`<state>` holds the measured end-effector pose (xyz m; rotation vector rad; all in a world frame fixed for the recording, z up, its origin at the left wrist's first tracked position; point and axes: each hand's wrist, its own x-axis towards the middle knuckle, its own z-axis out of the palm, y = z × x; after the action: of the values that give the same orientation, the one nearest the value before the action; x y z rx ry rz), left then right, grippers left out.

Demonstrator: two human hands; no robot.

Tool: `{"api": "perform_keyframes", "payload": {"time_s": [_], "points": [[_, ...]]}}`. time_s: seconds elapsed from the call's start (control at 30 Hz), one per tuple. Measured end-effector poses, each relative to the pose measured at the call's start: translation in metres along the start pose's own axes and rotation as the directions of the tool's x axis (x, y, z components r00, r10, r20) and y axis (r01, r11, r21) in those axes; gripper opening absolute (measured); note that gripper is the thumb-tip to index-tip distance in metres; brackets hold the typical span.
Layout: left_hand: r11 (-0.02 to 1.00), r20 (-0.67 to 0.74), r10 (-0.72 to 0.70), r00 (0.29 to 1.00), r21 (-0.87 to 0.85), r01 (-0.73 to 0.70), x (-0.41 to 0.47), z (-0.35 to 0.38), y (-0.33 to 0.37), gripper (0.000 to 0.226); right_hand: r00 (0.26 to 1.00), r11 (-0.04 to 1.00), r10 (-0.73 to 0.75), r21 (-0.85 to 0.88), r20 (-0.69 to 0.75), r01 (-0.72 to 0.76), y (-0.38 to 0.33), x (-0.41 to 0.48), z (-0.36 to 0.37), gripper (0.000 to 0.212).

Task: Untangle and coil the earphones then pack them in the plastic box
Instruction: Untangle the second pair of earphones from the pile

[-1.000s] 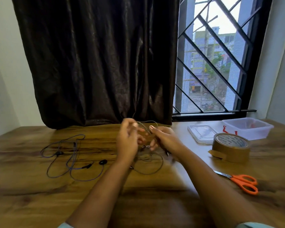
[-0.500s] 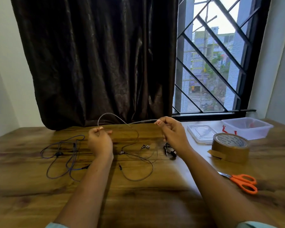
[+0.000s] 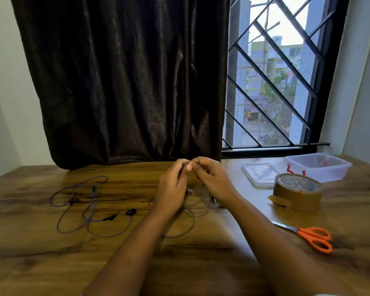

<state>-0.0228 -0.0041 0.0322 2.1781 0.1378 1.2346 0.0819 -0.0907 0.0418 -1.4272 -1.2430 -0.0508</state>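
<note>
Both hands (image 3: 192, 178) pinch the grey earphones (image 3: 188, 221) in a closed grip, cord trailing down toward the person.

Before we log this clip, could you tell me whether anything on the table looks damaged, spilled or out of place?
Nothing stands out. The purple earphones lie loosely tangled, as the task expects; the tape roll, scissors and open plastic box beside its lid look intact.
</note>
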Motion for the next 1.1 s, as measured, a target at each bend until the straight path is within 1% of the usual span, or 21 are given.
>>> {"api": "perform_keyframes", "payload": {"time_s": [0.03, 0.1, 0.17, 0.2, 0.27, 0.37, 0.43, 0.47, 0.6, 0.67, 0.7, 0.77, 0.8, 0.83, 0.87, 0.9, 0.93, 1.0, 1.03, 1.07, 1.1], "points": [[1.0, -0.028, 0.0, 1.0, 0.023, 0.0, 0.0, -0.002, -0.003, 0.015, 1.0, 1.0, -0.001, -0.029, -0.005, 0.001, 0.001, -0.001, 0.0, 0.014], [0.996, -0.129, -0.024, 0.991, 0.082, 0.035, 0.002, -0.009, -0.006, 0.014, 1.0, 0.997, 0.008, -0.076, -0.02, -0.009, 0.003, -0.003, -0.002, 0.011], [0.984, -0.279, -0.109, 0.954, 0.107, 0.143, 0.005, -0.019, -0.011, 0.015, 0.998, 0.996, 0.037, -0.08, -0.042, -0.04, 0.005, -0.004, -0.004, 0.007], [0.974, -0.372, -0.171, 0.912, 0.076, 0.214, 0.007, -0.026, -0.013, 0.015, 0.997, 0.995, 0.055, -0.076, -0.049, -0.059, 0.007, -0.004, -0.006, 0.006], [0.946, -0.524, -0.291, 0.8, -0.033, 0.323, 0.01, -0.038, -0.022, 0.014, 0.995, 0.993, 0.081, -0.078, -0.058, -0.085, 0.01, -0.004, -0.01, 0.007], [0.891, -0.648, -0.429, 0.63, -0.188, 0.413, 0.012, -0.05, -0.034, 0.017, 0.996, 0.991, 0.078, -0.101, -0.052, -0.083, 0.011, -0.003, -0.01, 0.008], [0.842, -0.664, -0.531, 0.527, -0.339, 0.421, 0.014, -0.054, -0.036, 0.021, 0.997, 0.991, 0.062, -0.119, -0.042, -0.066, 0.011, -0.003, -0.009, 0.008], [0.819, -0.654, -0.571, 0.497, -0.409, 0.403, 0.015, -0.055, -0.037, 0.02, 0.998, 0.991, 0.055, -0.123, -0.04, -0.06, 0.01, -0.003, -0.008, 0.007], [0.758, -0.615, -0.65, 0.445, -0.567, 0.323, 0.02, -0.055, -0.033, 0.013, 0.997, 0.993, 0.044, -0.103, -0.06, -0.051, 0.01, -0.003, -0.007, 0.012], [0.728, -0.618, -0.682, 0.391, -0.63, 0.273, 0.021, -0.06, -0.033, 0.015, 0.995, 0.993, 0.044, -0.104, -0.089, -0.053, 0.011, -0.002, -0.01, 0.02], [0.706, -0.618, -0.704, 0.349, -0.663, 0.25, 0.021, -0.065, -0.035, 0.016, 0.995, 0.989, 0.045, -0.14, -0.086, -0.056, 0.013, -0.002, -0.013, 0.024], [0.654, -0.605, -0.753, 0.257, -0.728, 0.204, 0.021, -0.078, -0.041, 0.015, 0.998, 0.962, 0.061, -0.266, -0.035, -0.068, 0.019, -0.003, -0.018, 0.032], [0.637, -0.599, -0.769, 0.225, -0.747, 0.189, 0.021, -0.083, -0.043, 0.015, 0.997, 0.945, 0.074, -0.319, -0.004, -0.071, 0.022, -0.004, -0.018, 0.035], [0.629, -0.594, -0.776, 0.212, -0.753, 0.194, 0.02, -0.086, -0.045, 0.016, 0.996, 0.932, 0.084, -0.355, 0.02, -0.072, 0.024, -0.005, -0.017, 0.036], [0.629, -0.589, -0.777, 0.224, -0.748, 0.213, 0.02, -0.087, -0.046, 0.016, 0.995, 0.925, 0.087, -0.374, 0.039, -0.066, 0.025, -0.006, -0.014, 0.035], [0.629, -0.574, -0.775, 0.262, -0.737, 0.247, 0.02, -0.085, -0.045, 0.018, 0.995, 0.925, 0.083, -0.377, 0.057, -0.055, 0.024, -0.006, -0.011, 0.035], [0.634, -0.547, -0.769, 0.33, -0.717, 0.29, 0.02, -0.081, -0.043, 0.02, 0.994, 0.931, 0.075, -0.362, 0.074, -0.043, 0.022, -0.007, -0.006, 0.034], [0.685, -0.469, -0.714, 0.519, -0.619, 0.384, 0.019, -0.068, -0.035, 0.024, 0.994, 0.953, 0.051, -0.304, 0.097, -0.019, 0.014, -0.008, 0.0, 0.032], [0.742, -0.423, -0.658, 0.623, -0.51, 0.436, 0.018, -0.06, -0.03, 0.024, 0.995, 0.96, 0.038, -0.28, 0.096, -0.01, 0.011, -0.008, 0.002, 0.032], [0.806, -0.369, -0.586, 0.721, -0.359, 0.471, 0.016, -0.051, -0.025, 0.022, 0.996, 0.965, 0.028, -0.264, 0.09, -0.003, 0.009, -0.008, 0.004, 0.033], [0.86, -0.306, -0.51, 0.804, -0.198, 0.47, 0.013, -0.041, -0.02, 0.018, 0.996, 0.967, 0.022, -0.256, 0.086, 0.001, 0.008, -0.008, 0.004, 0.033]]}}
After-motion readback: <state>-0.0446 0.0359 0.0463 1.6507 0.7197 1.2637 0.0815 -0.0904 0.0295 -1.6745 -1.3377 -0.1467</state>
